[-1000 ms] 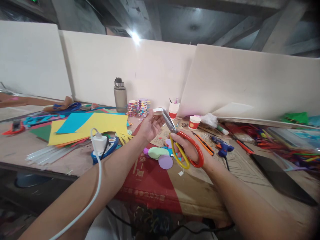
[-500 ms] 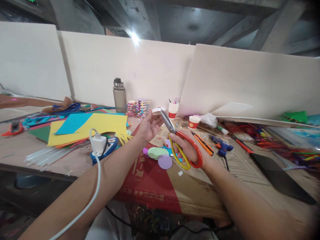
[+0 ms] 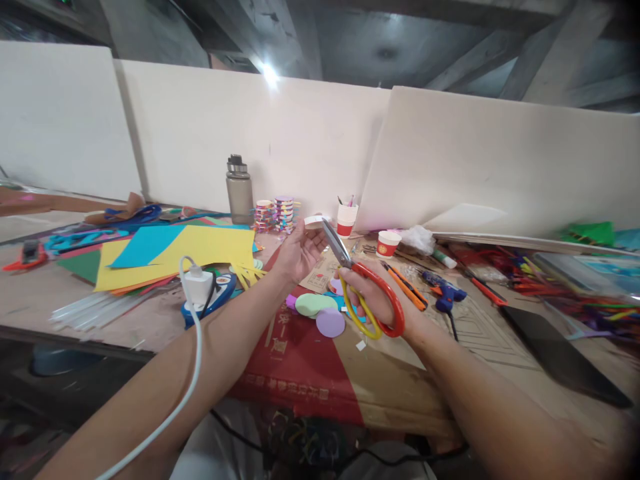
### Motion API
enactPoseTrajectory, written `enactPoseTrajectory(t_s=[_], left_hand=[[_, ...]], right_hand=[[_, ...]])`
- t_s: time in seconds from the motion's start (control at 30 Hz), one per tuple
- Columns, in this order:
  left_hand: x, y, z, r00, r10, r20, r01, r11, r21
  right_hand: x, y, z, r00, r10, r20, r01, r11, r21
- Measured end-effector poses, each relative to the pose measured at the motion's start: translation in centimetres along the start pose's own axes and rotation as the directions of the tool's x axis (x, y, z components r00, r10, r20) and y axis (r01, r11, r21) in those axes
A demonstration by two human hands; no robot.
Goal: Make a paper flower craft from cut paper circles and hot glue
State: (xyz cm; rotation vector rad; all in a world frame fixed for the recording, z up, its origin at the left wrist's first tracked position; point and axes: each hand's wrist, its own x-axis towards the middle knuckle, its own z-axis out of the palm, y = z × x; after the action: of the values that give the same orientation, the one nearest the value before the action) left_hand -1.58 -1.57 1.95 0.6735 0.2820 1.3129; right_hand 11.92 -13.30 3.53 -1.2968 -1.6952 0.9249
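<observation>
In my right hand is a pair of scissors with one red and one yellow handle loop; the blades point up and away to the left. Their tips meet the right end of a small white strip. My left hand pinches that strip between thumb and finger, the other fingers loosely curled. Below the hands lie a pale green paper disc and a purple paper disc, with blue pieces partly hidden behind the scissors. A tiny white scrap rests on the cardboard.
Coloured sheets, glue sticks and a white plug lie to the left. A bottle and stacked paper discs stand behind. Rightward are paper cups, a utility knife, a blue glue gun and a black tablet-like slab.
Almost nothing differs. Both hands, the strip and the scissors keep nearly the same position, with the blade tips still at the strip's end.
</observation>
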Motion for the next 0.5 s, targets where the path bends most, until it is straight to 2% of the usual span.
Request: enactPoseTrajectory(t_s=[0.17, 0.4, 0.5], left_hand=[[0.03, -0.05, 0.02, 1.000, 0.005, -0.003, -0.005, 1.000, 0.000], [0.19, 0.03, 0.09, 1.000, 0.019, -0.003, -0.019, 0.999, -0.031], [0.34, 0.14, 0.05, 0.999, 0.039, -0.018, -0.039, 0.998, -0.042]], right_hand=[[0.03, 0.64, -0.02, 0.998, -0.055, -0.020, 0.055, 0.998, -0.023], [0.31, 0.40, 0.30, 0.999, 0.036, 0.033, -0.038, 0.997, 0.070], [0.39, 0.43, 0.46, 0.999, 0.016, 0.033, -0.019, 0.995, 0.095]])
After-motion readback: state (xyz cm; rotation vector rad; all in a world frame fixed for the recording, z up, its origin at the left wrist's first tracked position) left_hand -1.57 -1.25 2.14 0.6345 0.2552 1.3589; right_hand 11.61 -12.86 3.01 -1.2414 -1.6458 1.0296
